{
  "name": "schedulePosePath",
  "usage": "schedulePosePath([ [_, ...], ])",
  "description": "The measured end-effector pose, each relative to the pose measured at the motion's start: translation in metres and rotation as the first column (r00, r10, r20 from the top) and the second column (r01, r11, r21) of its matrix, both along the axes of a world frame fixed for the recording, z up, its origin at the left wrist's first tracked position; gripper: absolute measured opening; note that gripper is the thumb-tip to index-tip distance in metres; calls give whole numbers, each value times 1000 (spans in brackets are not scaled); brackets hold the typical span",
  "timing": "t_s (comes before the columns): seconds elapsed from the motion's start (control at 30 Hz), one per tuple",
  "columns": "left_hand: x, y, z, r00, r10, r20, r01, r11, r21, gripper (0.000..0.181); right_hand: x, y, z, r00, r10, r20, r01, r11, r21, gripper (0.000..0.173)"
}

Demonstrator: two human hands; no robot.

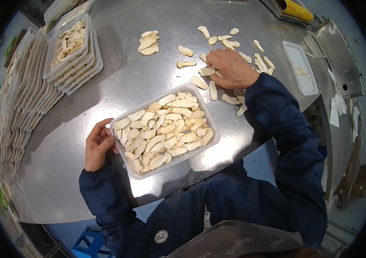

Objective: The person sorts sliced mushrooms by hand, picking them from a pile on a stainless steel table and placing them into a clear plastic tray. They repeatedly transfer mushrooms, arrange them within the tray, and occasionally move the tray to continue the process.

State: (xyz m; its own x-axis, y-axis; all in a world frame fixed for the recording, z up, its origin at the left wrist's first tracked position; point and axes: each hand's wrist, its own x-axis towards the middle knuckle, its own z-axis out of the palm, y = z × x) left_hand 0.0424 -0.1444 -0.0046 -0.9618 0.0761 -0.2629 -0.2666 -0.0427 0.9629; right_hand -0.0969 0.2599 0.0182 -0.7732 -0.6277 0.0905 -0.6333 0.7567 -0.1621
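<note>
A clear plastic tray (pixel 164 96) full of pale mushroom slices (pixel 167 129) lies at a slant on the steel table in front of me. My left hand (pixel 100 143) grips its left rim, thumb on the near side. Beyond the tray's far right corner, my right hand (pixel 231 69) is palm down among loose slices. A mushroom slice (pixel 206 71) shows between its index finger and thumb; the palm hides other pieces. Around this hand more single slices (pixel 213 90) are scattered. Farther back on the left lies a small overlapping pile of slices (pixel 149 43).
Stacked filled trays (pixel 73 48) stand at the far left, beside a long row of stacked trays (pixel 24 96). On the right are a shallow white tray (pixel 300 67) with crumbs, a steel appliance (pixel 338 58) and a yellow roll (pixel 296 10). A blue stool (pixel 91 243) is below the table.
</note>
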Motion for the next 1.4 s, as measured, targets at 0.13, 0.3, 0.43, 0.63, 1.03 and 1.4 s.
schedulePosePath([
  [0.13, -1, 1, 0, 1000, 4, -1, -4, 999, -32, 49, 5, 7, -4, 996, 0, -86, -3, 999, -33, 26],
  [0.3, -3, 1, 2, 999, -32, 4, 32, 999, 13, 46, -2, 5, -15, 998, 35, -53, -34, 999, 5, 29],
  [0.43, -3, 3, 5, 1000, -17, 14, 17, 1000, 7, 46, -4, 2, -14, 1000, -12, -19, 13, 1000, 20, 28],
  [0.63, 4, -8, 0, 1000, -9, 25, 10, 1000, -11, 45, -10, -12, -20, 985, 92, -148, -94, 995, -10, 26],
  [1.03, 2, -3, -7, 999, -32, 21, 30, 997, 75, 45, 75, -139, 19, 926, 293, -239, -352, 897, -267, 22],
  [1.4, 0, -4, -10, 999, -40, 7, 39, 992, 121, 40, 77, -203, -7, 916, 365, -166, -393, 900, -187, 23],
])
